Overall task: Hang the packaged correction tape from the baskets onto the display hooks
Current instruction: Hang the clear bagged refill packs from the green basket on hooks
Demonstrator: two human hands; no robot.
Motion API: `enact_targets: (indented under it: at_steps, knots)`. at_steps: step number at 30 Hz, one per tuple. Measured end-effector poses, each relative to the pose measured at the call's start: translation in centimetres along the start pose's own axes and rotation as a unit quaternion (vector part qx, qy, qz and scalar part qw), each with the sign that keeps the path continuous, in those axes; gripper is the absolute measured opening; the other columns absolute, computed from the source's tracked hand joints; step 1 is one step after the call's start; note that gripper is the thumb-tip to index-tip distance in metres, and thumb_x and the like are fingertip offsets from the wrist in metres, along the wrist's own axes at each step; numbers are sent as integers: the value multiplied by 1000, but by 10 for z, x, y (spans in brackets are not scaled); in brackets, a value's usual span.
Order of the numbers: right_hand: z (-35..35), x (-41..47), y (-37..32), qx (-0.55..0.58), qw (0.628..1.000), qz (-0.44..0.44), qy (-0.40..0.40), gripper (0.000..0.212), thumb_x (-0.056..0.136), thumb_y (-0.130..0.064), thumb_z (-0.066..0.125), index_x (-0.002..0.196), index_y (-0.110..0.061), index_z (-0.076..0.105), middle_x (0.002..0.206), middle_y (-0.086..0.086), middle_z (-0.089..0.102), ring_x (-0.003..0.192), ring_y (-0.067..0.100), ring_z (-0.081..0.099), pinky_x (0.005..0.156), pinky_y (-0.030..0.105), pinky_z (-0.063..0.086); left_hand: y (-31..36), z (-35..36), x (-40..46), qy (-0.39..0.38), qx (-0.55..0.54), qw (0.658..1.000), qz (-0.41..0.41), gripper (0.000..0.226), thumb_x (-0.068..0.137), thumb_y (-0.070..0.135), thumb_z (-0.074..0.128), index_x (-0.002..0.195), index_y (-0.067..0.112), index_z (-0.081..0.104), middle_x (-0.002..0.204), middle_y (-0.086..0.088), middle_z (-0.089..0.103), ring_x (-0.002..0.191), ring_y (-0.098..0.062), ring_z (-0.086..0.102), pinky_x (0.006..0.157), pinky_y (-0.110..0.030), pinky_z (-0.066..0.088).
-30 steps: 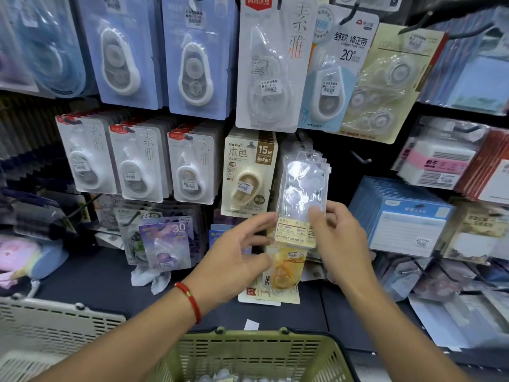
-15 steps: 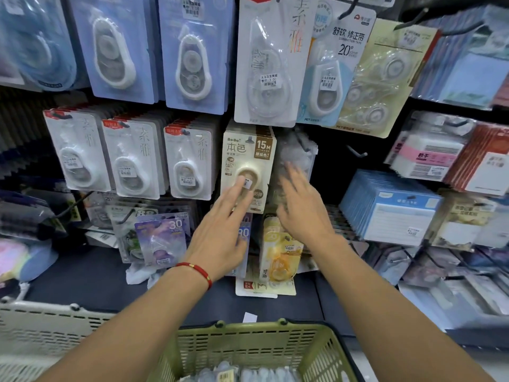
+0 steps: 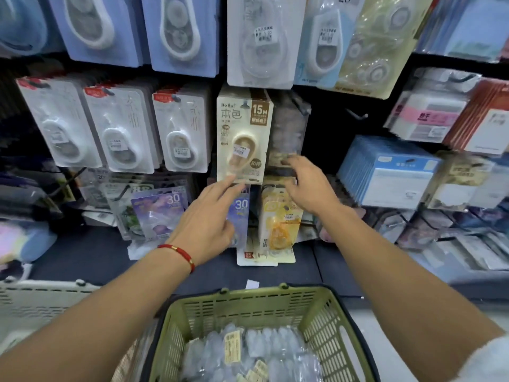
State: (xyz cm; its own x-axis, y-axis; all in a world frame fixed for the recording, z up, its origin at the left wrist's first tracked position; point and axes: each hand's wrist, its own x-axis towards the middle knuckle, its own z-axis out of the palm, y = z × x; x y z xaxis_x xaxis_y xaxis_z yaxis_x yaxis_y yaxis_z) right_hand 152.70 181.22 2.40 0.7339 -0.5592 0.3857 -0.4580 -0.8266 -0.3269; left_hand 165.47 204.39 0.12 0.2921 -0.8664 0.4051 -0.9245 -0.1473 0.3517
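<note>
Clear plastic packs of correction tape (image 3: 287, 133) hang on a display hook beside a beige carded pack (image 3: 242, 136). The right hand (image 3: 308, 186) touches their lower edge with loosely spread fingers, probably squaring them. The left hand (image 3: 209, 224) hovers relaxed and empty below the beige pack. More clear packs (image 3: 248, 354) wait in the green plastic basket (image 3: 325, 310).

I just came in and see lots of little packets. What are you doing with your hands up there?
A person is stocking a shop display with correction tape. The right hand touches the bottom of a clear packet hanging on a hook beside the beige BoBo pack. The left hand reaches out open, holding nothing. More clear packets wait in the green basket below.
</note>
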Motion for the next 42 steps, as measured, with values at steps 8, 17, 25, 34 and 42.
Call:
enact_targets:
  at_steps: [8,17,25,34,42]
  knots:
    - [77,-136,-19,211,946,113,-217,15,94,-21,57,97,-27,71,86,2,76,70,18,69,68,32,56,-23,26,-112,-355,103,929,-30,54,95,14,57,149,21,54,148,-4,56,140,-25,48,113,-38,42]
    - [191,-305,-75,94,783,6,-614,110,83,-68,76,167,-26,19,171,3,24,155,28,28,124,45,32,-17,102,-229,-496,97,844,-180,55,98,20,58,152,27,50,155,-9,50,142,-29,49,117,-42,42]
    - [194,-326,-76,78,869,-38,-487,79,89,-45,72,157,-20,39,150,13,53,135,35,49,109,46,47,-20,94,-216,-354,36,894,-272,43,96,17,62,139,23,62,140,-8,65,128,-27,61,111,-39,47]
    - [191,-331,-76,-61,902,-95,-417,82,89,-48,71,155,-16,34,141,11,48,127,32,49,101,47,45,-6,108,-228,-263,-48,882,-387,30,96,15,64,125,22,70,121,-3,71,114,-22,67,103,-37,55]
    - [191,-327,-62,84,894,64,-436,87,82,-39,86,155,-24,40,145,7,54,131,30,54,107,40,48,-1,109,-233,-174,-129,860,-462,26,92,3,63,111,15,76,110,-8,75,106,-29,71,90,-31,56]
